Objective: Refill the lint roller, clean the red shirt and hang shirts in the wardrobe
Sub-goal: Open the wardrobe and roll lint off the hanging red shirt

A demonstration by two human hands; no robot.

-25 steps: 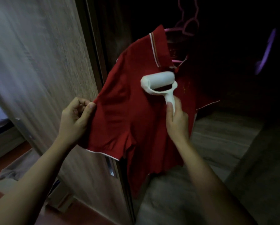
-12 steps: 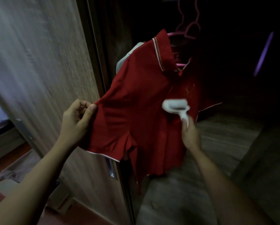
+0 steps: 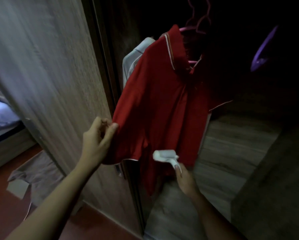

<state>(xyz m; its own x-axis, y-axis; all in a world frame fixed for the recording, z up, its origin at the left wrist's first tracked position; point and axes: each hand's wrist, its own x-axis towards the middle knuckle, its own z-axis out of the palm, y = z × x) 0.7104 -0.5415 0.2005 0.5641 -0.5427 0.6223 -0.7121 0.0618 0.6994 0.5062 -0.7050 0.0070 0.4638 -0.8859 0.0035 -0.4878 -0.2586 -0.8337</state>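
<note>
Thumb and fingers of the left hand (image 3: 96,137) pinch the sleeve edge of the red shirt (image 3: 162,101), drawing the cloth taut, apparently to give the roller a flat surface. The right hand (image 3: 184,179) is curled round the handle of the white lint roller (image 3: 165,155). Its drum sits just above the fingertips at the shirt's lower front; contact cannot be confirmed. Above both hands, the shirt hangs on a pink hanger (image 3: 191,62) inside the dark wardrobe (image 3: 232,139), with a pale garment (image 3: 133,56) behind it.
</note>
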